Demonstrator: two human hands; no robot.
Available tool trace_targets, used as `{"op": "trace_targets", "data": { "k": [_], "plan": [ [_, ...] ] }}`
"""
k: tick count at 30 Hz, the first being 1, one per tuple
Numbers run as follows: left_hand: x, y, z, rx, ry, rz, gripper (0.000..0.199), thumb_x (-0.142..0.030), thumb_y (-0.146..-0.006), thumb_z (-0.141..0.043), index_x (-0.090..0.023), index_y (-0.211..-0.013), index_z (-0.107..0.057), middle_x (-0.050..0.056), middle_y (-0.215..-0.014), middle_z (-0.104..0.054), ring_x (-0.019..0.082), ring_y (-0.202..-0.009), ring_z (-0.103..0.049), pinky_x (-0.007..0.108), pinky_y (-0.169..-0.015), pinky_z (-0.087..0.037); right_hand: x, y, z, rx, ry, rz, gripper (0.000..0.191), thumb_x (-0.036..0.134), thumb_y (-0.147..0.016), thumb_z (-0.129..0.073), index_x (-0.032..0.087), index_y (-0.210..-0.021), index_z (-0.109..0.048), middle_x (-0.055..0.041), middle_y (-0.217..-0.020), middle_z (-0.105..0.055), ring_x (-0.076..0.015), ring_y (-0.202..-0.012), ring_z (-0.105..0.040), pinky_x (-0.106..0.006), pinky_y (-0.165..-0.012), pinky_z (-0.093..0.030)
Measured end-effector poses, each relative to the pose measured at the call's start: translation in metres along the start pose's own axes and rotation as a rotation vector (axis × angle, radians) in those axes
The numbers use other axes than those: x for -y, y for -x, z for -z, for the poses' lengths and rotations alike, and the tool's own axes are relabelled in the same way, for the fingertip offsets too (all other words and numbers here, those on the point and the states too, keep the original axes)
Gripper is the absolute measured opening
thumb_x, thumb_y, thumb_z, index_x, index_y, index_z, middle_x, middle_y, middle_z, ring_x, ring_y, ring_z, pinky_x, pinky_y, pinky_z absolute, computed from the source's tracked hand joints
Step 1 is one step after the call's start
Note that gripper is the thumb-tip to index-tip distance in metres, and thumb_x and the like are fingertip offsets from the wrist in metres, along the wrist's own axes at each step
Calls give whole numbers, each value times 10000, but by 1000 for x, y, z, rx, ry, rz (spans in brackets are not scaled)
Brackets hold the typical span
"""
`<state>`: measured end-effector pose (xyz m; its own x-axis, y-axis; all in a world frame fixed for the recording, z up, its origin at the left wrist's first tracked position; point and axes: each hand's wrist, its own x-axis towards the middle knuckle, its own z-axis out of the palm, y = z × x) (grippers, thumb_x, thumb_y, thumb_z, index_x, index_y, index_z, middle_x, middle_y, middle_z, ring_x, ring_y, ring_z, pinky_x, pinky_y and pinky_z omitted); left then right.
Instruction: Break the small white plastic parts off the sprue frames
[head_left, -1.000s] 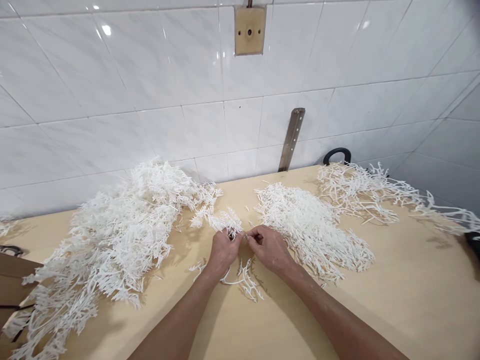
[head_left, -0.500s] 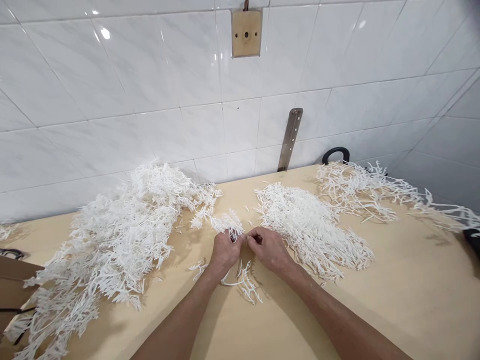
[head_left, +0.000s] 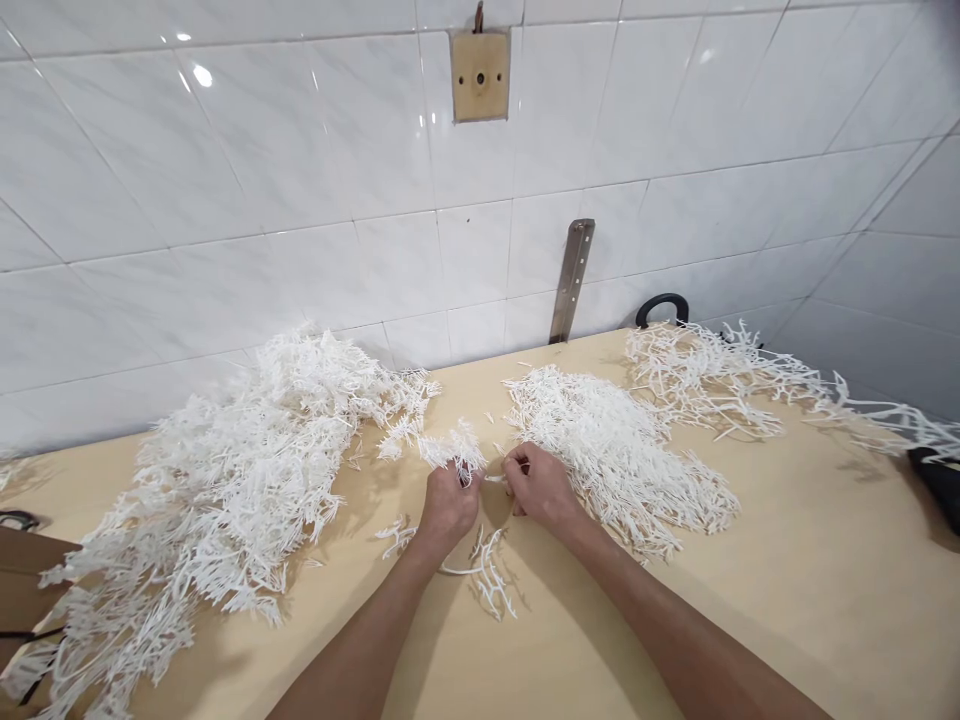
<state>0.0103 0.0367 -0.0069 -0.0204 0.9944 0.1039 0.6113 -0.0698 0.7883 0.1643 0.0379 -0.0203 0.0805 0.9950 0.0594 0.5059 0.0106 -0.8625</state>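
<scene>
At the middle of the table, my left hand (head_left: 450, 505) is closed on a white branched plastic sprig (head_left: 459, 448), its frilly twigs sticking up beyond the fingers. Just to the right, my right hand (head_left: 540, 484) pinches a small white plastic piece (head_left: 496, 479) that points toward the left hand. A narrow gap separates the two hands. Bare forked white stems (head_left: 491, 580) lie on the table below them. Beyond my right hand is a heap of short loose white pieces (head_left: 600, 440). Left of my left hand rises a large pile of uncut-looking branched sprigs (head_left: 277, 470).
Tangled bare white stems (head_left: 697, 380) spread along the back right, by a black curved handle (head_left: 663, 308). A metal strip (head_left: 572, 280) leans on the tiled wall (head_left: 300, 150). A brown box (head_left: 30, 585) stands at the left edge and a black object (head_left: 937, 490) at the right.
My right hand has drawn slightly away to the right, opening a gap from the left hand, with a small white piece now showing at its fingertips. The view has shifted a little.
</scene>
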Motion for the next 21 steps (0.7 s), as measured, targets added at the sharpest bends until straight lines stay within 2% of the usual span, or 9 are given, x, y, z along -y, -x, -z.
{"op": "trace_targets", "data": {
  "k": [2,4,6,8,10,13,15,18,21],
  "plan": [
    [1,0,1,-12,118,32,218,-342,-822,-600,-142,-831,-686,72,-796,-720,219,-771,-654,297,-713,-449,-1,-3,5,3,-254,-95,149,341,-854,-573,202,-801,-564,29,-567,-597,-125,-385,-526,-257,-443,-416],
    [3,-1,2,-15,209,58,231,-357,-805,-615,-139,-831,-686,62,-796,-719,217,-781,-655,296,-718,-455,0,-6,11,-34,-530,-141,259,443,-821,-653,197,-793,-575,30,-562,-585,-110,-395,-510,-245,-426,-421],
    [4,-1,2,-15,254,70,234,-361,-796,-622,-136,-808,-683,59,-794,-715,215,-785,-652,294,-720,-456,2,-10,18,-61,-780,-178,352,520,-779,-705,190,-781,-584,0,-639,-623,-95,-448,-510,-224,-418,-417],
    [4,-1,2,-12,267,69,246,-373,-796,-619,-136,-804,-683,59,-802,-715,213,-789,-650,294,-718,-455,3,-11,22,-55,-910,-225,401,563,-751,-725,185,-784,-595,-35,-766,-669,-85,-494,-518,-207,-403,-410],
    [5,-1,1,-8,256,65,258,-385,-793,-621,-137,-818,-686,58,-800,-715,211,-780,-647,295,-717,-455,4,-10,22,-5,-839,-212,410,579,-758,-716,183,-797,-615,-37,-776,-668,-88,-503,-526,-203,-396,-418],
    [6,-1,-1,-18,213,73,273,-406,-780,-635,-138,-802,-680,54,-744,-698,206,-725,-637,288,-675,-450,5,-2,16,121,-498,-87,369,546,-786,-695,185,-852,-655,-2,-678,-631,-96,-451,-523,-219,-393,-444],
    [8,-1,-2,-40,175,87,282,-419,-771,-643,-138,-772,-670,54,-704,-684,204,-692,-630,282,-639,-443,6,3,12,188,-294,-18,310,487,-800,-681,190,-886,-673,-1,-694,-646,-101,-420,-529,-232,-384,-451],
    [10,-1,-4,-65,150,79,264,-402,-768,-643,-140,-769,-673,59,-705,-692,206,-694,-638,278,-634,-447,11,8,9,220,-120,18,207,377,-847,-603,192,-879,-691,-11,-745,-684,-110,-402,-568,-248,-410,-464],
    [11,-1,-5,-56,153,54,247,-380,-772,-638,-139,-788,-686,66,-733,-710,206,-707,-650,278,-647,-454,13,9,10,196,0,55,197,283,-873,-529,194,-866,-705,-10,-735,-701,-123,-416,-594,-267,-479,-481]
  ]
}}
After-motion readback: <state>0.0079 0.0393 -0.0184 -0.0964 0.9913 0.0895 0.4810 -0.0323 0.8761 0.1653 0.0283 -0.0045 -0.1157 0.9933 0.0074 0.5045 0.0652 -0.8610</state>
